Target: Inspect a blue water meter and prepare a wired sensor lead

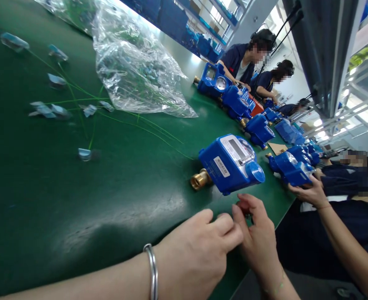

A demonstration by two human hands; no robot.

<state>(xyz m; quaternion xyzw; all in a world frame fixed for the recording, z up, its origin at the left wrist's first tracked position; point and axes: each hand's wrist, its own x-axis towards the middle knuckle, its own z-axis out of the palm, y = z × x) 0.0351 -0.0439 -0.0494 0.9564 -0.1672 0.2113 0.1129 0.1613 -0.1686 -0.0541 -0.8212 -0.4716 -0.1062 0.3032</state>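
My left hand (199, 246), with a silver bangle at its wrist, is closed, its fingers curled and their tips against my right hand. My right hand (260, 233) is pinched, thumb towards fingertips. Whatever lies between the fingers is too small and hidden to make out. Just beyond both hands, apart from them, a blue water meter (230, 166) rests on the green table (124, 208). It has a grey display, a barcode label, a round blue lid and a brass threaded end.
Light-blue tags with green wires (84, 154) lie scattered at the left. Beside them is a clear plastic bag (134, 66) of similar pieces. More blue meters (259, 129) line the table beyond. A co-worker's hand (311, 191) holds one meter at the right; other people sit farther back.
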